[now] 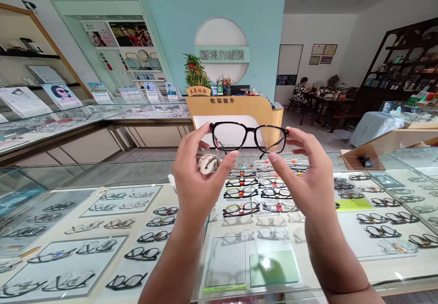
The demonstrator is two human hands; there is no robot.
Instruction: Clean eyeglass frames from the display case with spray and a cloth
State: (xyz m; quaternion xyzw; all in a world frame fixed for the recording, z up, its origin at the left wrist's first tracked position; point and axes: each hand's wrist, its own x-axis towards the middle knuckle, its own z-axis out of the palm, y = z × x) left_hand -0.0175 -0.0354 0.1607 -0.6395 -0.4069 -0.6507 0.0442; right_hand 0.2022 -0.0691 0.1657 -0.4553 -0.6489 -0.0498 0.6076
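Note:
A pair of black-framed eyeglasses [251, 131] is held up level above the glass counter, lenses facing me. My left hand [195, 176] grips its left end between thumb and fingers. A crumpled whitish, cloth-like bundle [206, 163] shows inside that same hand, partly hidden by the thumb. At the other end of the frame, my right hand [310, 176] pinches the right hinge area with fingers on top and thumb below. One folded temple shows through the right lens. Below the hands, rows of eyeglasses [241, 209] lie in the display case.
The glass display counter [160, 290] spans the foreground, with more frames on trays left and right. A wooden cashier desk [239, 105] with a potted plant [195, 74] stands ahead. A person [301, 93] sits at a dark table at the back right. Another showcase [150, 111] runs along the left.

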